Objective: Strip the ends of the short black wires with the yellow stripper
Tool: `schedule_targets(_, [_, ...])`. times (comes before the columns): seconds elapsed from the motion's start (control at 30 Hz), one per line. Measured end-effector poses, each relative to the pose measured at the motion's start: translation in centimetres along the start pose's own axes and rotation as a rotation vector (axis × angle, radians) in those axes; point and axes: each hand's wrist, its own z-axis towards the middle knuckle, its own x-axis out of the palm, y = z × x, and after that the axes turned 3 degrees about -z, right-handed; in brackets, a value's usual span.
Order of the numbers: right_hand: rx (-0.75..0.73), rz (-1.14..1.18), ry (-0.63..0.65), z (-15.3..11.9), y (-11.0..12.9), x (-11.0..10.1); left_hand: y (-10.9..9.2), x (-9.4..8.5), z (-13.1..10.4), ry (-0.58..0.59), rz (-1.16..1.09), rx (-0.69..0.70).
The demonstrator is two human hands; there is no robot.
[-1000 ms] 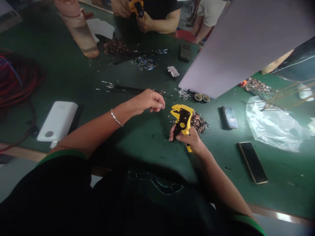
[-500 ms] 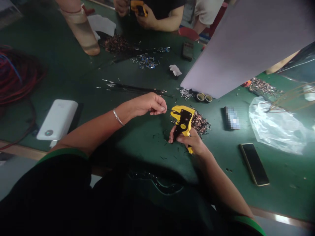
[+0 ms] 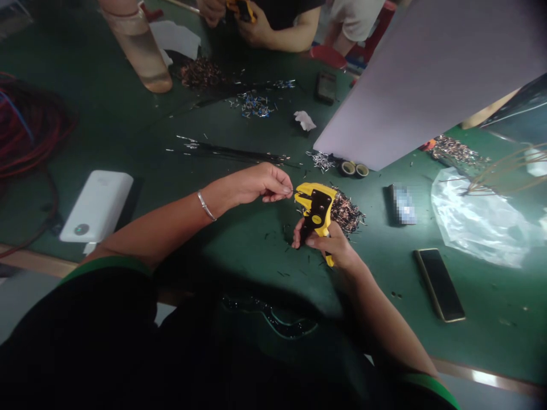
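My left hand (image 3: 271, 183) pinches a thin black wire (image 3: 294, 192), whose short visible end reaches the jaws of a yellow and black wire stripper (image 3: 317, 208). The handles of that tool are gripped in my right hand (image 3: 331, 242), its jaws pointing left towards my left hand. Whether the jaws touch the wire is too small to tell. Right behind the stripper lies a heap of copper and black wire scraps (image 3: 348, 213). A bundle of black wires (image 3: 239, 152) with bare ends rests just beyond my left hand.
Left are a white power bank (image 3: 99, 205) and coiled red cable (image 3: 25, 136). A bottle (image 3: 147, 57) stands farther back. A large pale panel (image 3: 419, 85) slants across the right. A phone (image 3: 440, 285) and plastic bag (image 3: 482, 222) lie right. A co-worker's hand (image 3: 256, 28) holds another tool opposite.
My left hand has moved slightly right, bringing its fingers nearer the stripper's jaws. The stripper has shifted a little left. Both hands keep their holds.
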Motion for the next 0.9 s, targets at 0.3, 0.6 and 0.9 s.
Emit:
schedule_targets(0.3, [-0.01, 0.025, -0.001, 0.1, -0.3, -0.1, 0.0, 0.1, 0.0, 0.003, -0.034, 0.004])
schedule_targets(0.6, [-0.044, 0.046, 0.001, 0.2, -0.5, 0.0, 0.0, 0.3, 0.0, 0.031, -0.143, -0.021])
schedule_targets(0.9, [-0.051, 0.063, -0.038, 0.5, -1.1, 0.3, 0.2, -0.1, 0.1, 0.035, -0.173, -0.022])
